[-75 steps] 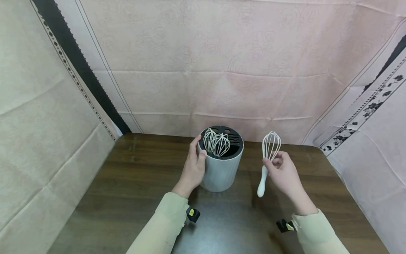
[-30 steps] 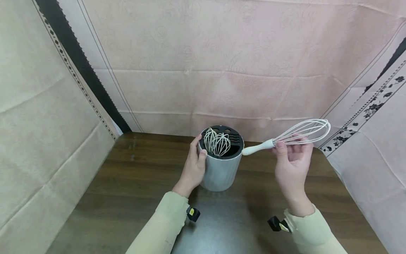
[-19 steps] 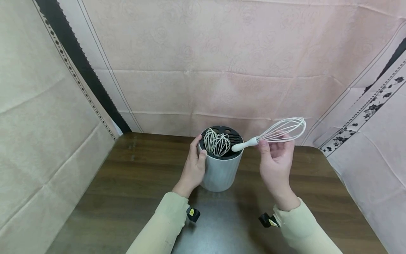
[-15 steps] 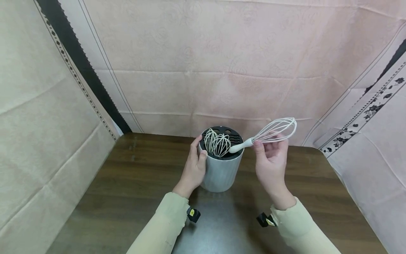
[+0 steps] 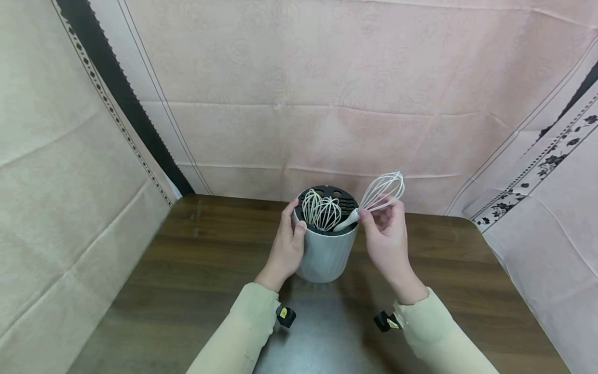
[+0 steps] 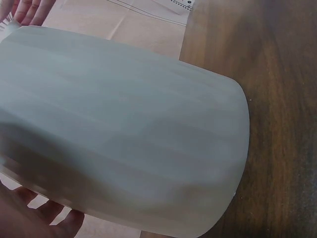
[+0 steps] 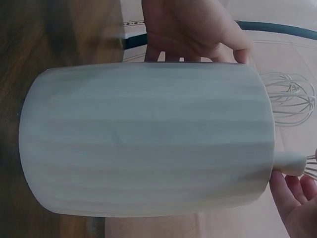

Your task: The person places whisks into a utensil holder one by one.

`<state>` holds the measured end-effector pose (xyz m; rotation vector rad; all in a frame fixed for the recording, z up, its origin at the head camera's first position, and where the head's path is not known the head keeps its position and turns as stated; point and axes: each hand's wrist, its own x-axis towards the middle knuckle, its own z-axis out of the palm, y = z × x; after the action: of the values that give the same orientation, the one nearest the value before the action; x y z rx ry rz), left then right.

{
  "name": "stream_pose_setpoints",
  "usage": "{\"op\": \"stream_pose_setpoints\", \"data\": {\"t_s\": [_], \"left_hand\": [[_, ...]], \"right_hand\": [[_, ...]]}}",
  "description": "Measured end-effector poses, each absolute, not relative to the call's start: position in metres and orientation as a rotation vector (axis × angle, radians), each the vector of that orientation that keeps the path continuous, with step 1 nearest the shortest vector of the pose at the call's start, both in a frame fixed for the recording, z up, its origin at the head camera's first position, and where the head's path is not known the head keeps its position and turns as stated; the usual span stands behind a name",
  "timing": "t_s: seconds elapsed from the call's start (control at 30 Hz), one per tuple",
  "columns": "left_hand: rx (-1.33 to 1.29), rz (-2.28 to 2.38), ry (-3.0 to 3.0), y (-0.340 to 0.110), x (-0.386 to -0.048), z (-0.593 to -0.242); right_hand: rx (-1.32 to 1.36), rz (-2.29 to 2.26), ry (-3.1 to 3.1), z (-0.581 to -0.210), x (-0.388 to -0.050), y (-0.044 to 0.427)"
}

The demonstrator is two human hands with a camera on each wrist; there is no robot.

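Note:
A ribbed pale grey utensil holder [image 5: 325, 257] with a black slotted top [image 5: 344, 200] stands on the table. White wire whisk heads [image 5: 320, 212] stick up from its opening; I see two. My left hand [image 5: 286, 246] grips the holder's left side, thumb at the near rim. In my right hand [image 5: 389, 239] another white whisk [image 5: 380, 192] is pinched near where wires meet handle. It tilts, wires up to the right, and its handle end is at the opening's right part. In the right wrist view the whisk's handle [image 7: 290, 163] shows just beyond the holder's rim.
The holder is near the back edge of the brown wooden table [image 5: 224, 249]. A pink cloth [image 5: 303, 104] hangs close behind, with pale cloth [image 5: 70, 208] on the left and a floral-bordered cloth [image 5: 551, 208] on the right.
My right hand has carried the whisk left to the holder, after turning it handle-first. The whisk has grown steeper, and its handle end dips into the opening. My left hand stays put.

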<state>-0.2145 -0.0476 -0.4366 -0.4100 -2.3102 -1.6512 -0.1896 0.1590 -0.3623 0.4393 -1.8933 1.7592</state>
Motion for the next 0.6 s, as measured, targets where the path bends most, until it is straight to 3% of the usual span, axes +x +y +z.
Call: {"op": "stream_pose_setpoints", "data": {"t_s": [0.17, 0.6], "left_hand": [[-0.401, -1.652, -2.32, -0.048, -0.215, -0.437], [-0.407, -1.656, -2.322, -0.048, -0.216, -0.437]], "right_hand": [[0.408, 1.7, -1.991, -0.349, -0.18, 0.153], [0.331, 1.438, -2.306, -0.375, -0.197, 0.161]]}}
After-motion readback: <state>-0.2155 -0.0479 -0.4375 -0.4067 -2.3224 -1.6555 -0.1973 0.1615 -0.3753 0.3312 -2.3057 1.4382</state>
